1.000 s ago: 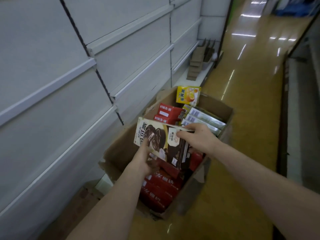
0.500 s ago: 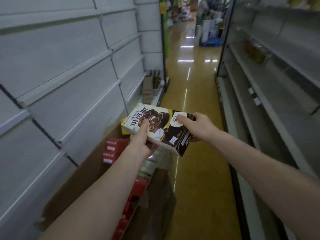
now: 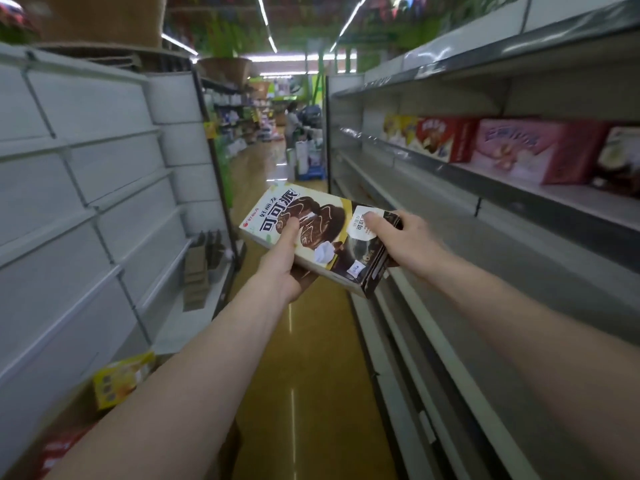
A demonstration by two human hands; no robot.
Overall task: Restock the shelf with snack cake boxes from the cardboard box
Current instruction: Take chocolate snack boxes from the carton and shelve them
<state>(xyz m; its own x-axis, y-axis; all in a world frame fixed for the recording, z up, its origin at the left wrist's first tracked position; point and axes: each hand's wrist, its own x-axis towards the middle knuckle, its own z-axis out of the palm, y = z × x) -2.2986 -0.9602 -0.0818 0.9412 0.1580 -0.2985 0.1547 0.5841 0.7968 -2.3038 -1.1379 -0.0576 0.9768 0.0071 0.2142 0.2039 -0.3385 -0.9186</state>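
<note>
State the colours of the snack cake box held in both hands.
Cream-white and dark brown, with a chocolate cake picture: snack cake box, head view.

A glossy yellow-brown floor (image 3: pixel 311 358) is running down the middle of a shop aisle, reflecting streaks of light. White shelving (image 3: pixel 86 188) is lining the left side. On its lowest shelf, folded brown cardboard pieces (image 3: pixel 197 268) are standing and leaning together. Far down the aisle a person (image 3: pixel 292 124) is standing near stocked shelves (image 3: pixel 239 112), too blurred to make out in detail. Just beside that person, a blue pallet (image 3: pixel 310 172) is carrying white goods. Long ceiling light strips (image 3: pixel 266 20) are glowing overhead. Woven baskets (image 3: pixel 227 69) are sitting on top of the left shelving.
</note>
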